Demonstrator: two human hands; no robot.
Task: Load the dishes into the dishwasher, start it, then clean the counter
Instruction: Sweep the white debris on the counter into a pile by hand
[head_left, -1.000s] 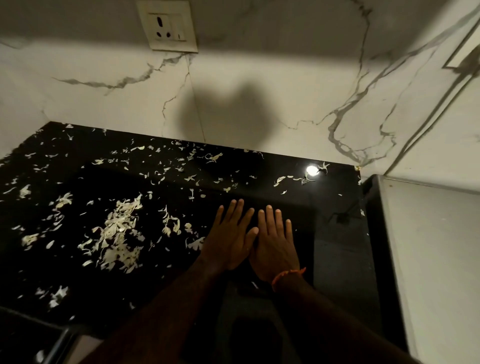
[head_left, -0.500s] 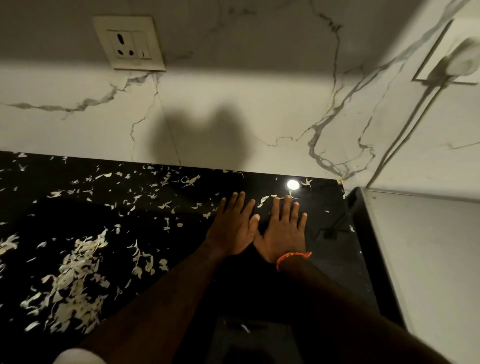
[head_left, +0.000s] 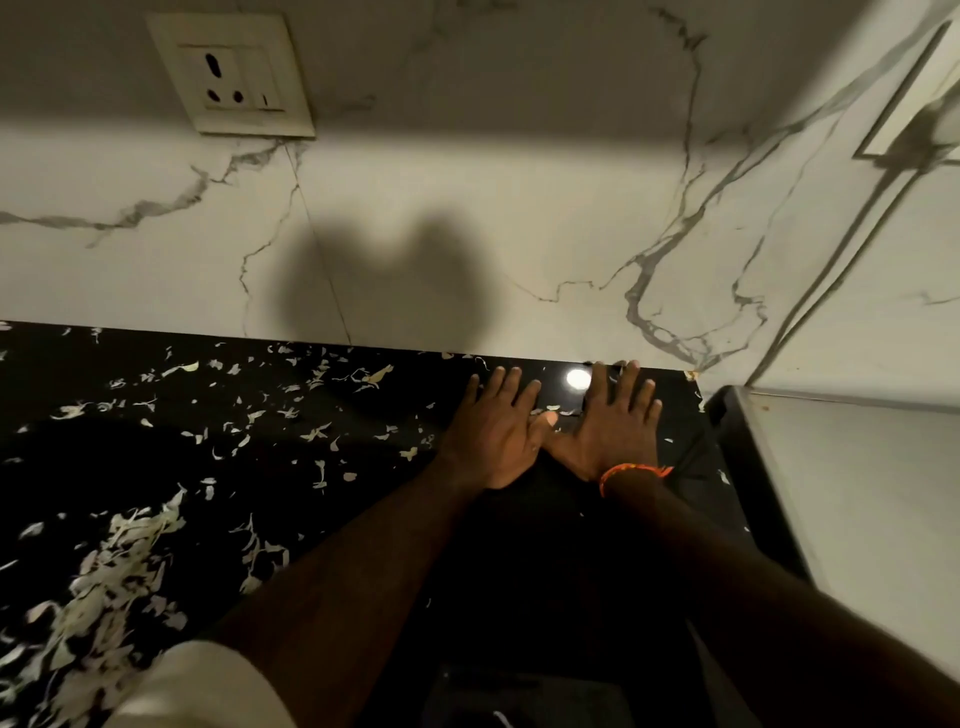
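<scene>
Pressing flat on glossy black desk (head_left: 270, 519): left hand (head_left: 493, 441), right hand (head_left: 615, 431), fingers straight, spread, holding nothing; pale thin shreds (head_left: 119, 561) scattered.

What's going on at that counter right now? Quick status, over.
Left hand and right hand flat on black counter, at the wall. White scraps heaped far left, unswept. Nothing blocking.

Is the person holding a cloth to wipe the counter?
No, both the left hand and the right hand lie flat and bare on the black counter, with no cloth in either.
</scene>
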